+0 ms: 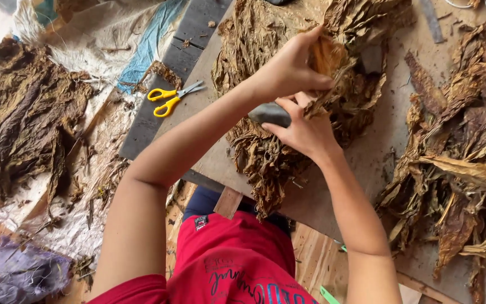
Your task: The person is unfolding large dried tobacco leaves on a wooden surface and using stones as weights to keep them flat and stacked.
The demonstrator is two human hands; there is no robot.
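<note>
1. Our left hand point(293, 70) closes its fingers around a leaf bunch point(330, 59), steadying it above the leaf pile point(265, 152) on the board point(209, 152).
2. Our right hand point(305, 132) curls loosely beneath, pinching its stems beside a grey stone point(269, 114).
3. Yellow scissors point(170, 98) lie within reach.

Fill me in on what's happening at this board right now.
A person in a red shirt works a pile of dried brown leaves on a wooden board. The left hand grips a bunch of leaves from above; the right hand holds the bunch lower down, beside a dark grey object. Yellow-handled scissors lie unused to the left. More leaves sit at right and on the floor sheet.
</note>
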